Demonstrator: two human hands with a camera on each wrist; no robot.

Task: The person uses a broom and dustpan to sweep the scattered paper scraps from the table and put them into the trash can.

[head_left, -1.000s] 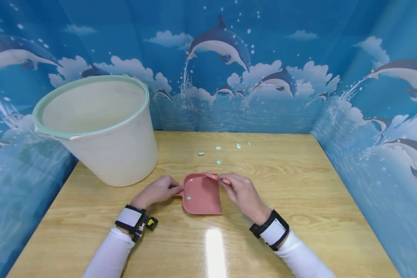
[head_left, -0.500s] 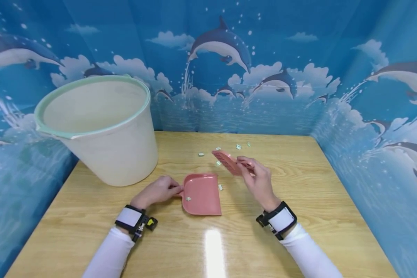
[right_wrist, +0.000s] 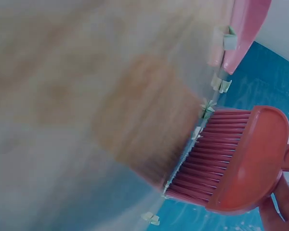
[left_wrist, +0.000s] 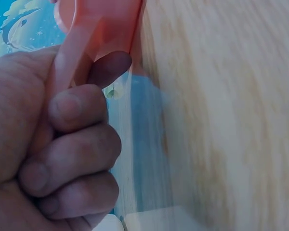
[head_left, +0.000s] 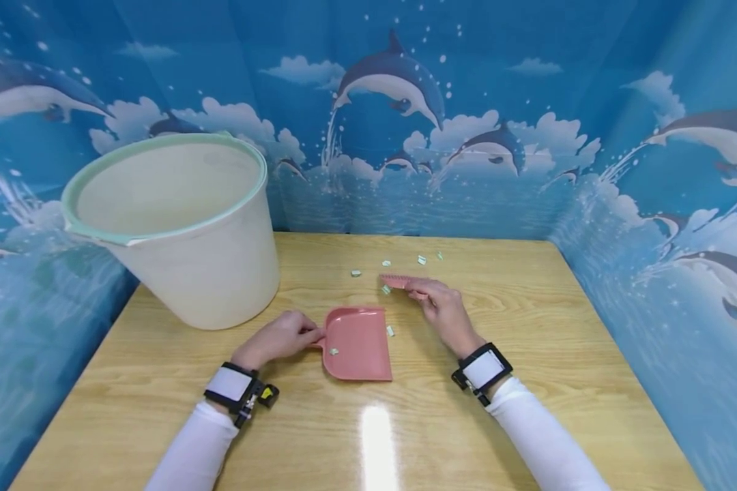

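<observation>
- At the far left, the bucket (head_left: 221, 259) stands upright on the desk (head_left: 516, 409).
- My left fingers (left_wrist: 82, 149) curl round the handle of the dustpan (head_left: 362, 348), which lies just to their right with its open edge facing right.
- One pale scrap (head_left: 334, 352) is inside; an outer scrap (head_left: 390, 331) sits just off that edge.
- My right fingers (head_left: 430, 286) pinch the handle of the brush (head_left: 396, 280). It points left from them, beyond the dustpan, its long axis roughly across the desk. I judge any stroke hinges on this; my right hand is nearer the loose pieces.
- The right wrist view shows scraps right by the bristle tips; from the head, I cannot tell whether they touch.
</observation>
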